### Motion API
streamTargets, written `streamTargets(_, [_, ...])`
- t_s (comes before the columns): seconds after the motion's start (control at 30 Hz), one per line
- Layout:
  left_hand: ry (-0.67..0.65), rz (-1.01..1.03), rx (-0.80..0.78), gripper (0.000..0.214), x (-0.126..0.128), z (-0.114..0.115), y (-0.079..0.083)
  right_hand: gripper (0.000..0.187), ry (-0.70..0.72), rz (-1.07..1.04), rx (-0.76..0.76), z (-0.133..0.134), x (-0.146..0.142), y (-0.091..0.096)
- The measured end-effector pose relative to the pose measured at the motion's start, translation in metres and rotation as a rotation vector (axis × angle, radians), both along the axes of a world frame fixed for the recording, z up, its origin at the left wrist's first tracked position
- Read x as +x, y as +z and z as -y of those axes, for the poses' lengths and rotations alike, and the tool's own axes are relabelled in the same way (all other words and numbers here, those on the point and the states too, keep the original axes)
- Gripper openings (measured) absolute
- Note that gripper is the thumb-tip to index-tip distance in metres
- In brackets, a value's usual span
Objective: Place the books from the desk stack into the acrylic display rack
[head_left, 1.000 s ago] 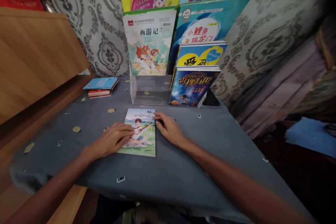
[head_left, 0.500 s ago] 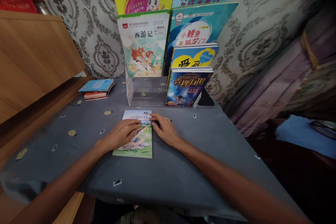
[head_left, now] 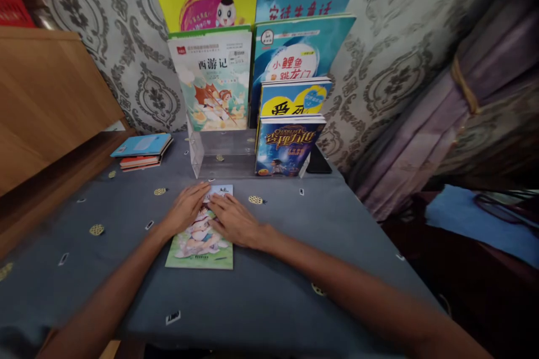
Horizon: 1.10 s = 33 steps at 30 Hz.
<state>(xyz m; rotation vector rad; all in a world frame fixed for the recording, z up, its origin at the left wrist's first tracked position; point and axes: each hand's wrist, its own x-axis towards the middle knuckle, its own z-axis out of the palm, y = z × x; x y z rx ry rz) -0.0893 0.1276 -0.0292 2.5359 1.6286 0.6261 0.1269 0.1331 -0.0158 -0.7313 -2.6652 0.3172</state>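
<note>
A thin picture-covered book [head_left: 202,247] lies flat on the grey-blue tablecloth in front of me, its cover showing a seated figure on green grass. My left hand [head_left: 188,207] rests on its upper left side, fingers stretched out along the edge. Across the upper right of the cover lies my right hand [head_left: 236,220], palm down with its fingers extended. Part of the title is hidden beneath the hands. Just beyond stands a clear acrylic book rack [head_left: 227,166], its lower left tier showing no book.
The rack holds a white-covered book [head_left: 217,84], a dark blue book [head_left: 288,146] and several others. A small stack of books [head_left: 143,148] lies at the back left, beside a wooden cabinet [head_left: 46,106]. A black flat object [head_left: 319,161] sits right of the rack.
My right hand has moved left from the book's right edge onto its cover. My left hand has shifted to the upper left edge. The camera view has moved slightly.
</note>
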Motion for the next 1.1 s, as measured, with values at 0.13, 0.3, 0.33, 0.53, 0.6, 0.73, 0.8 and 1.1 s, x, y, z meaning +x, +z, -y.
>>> streamTargets(0.13, [0.039,0.025,-0.005,0.046,-0.004,0.001,-0.003,0.051,-0.157,0.045,-0.05,-0.019,0.008,0.001])
streamTargets(0.3, [0.046,0.023,0.005,0.046,-0.002,0.0,-0.006,0.057,-0.279,0.075,-0.084,-0.017,0.025,0.004])
streamTargets(0.33, [0.046,0.027,0.007,0.046,-0.002,0.0,-0.006,0.057,-0.285,0.074,-0.086,-0.014,0.028,0.004])
streamTargets(0.53, [0.061,0.08,0.0,0.046,0.002,0.001,-0.007,0.058,-0.254,0.075,-0.124,0.006,0.04,0.007])
streamTargets(0.6, [0.067,0.097,-0.001,0.046,0.003,0.002,-0.006,0.059,-0.229,0.088,-0.14,0.015,0.045,0.009])
streamTargets(0.73, [0.089,0.115,-0.009,0.045,0.004,0.001,-0.006,0.061,-0.184,0.092,-0.156,0.036,0.053,0.012])
streamTargets(0.8, [0.106,0.119,-0.02,0.044,0.004,0.001,-0.007,0.065,-0.158,0.09,-0.164,0.049,0.056,0.012])
streamTargets(1.1, [0.148,0.144,-0.011,0.045,0.004,0.002,-0.004,0.073,-0.142,0.058,-0.155,0.084,0.057,0.006])
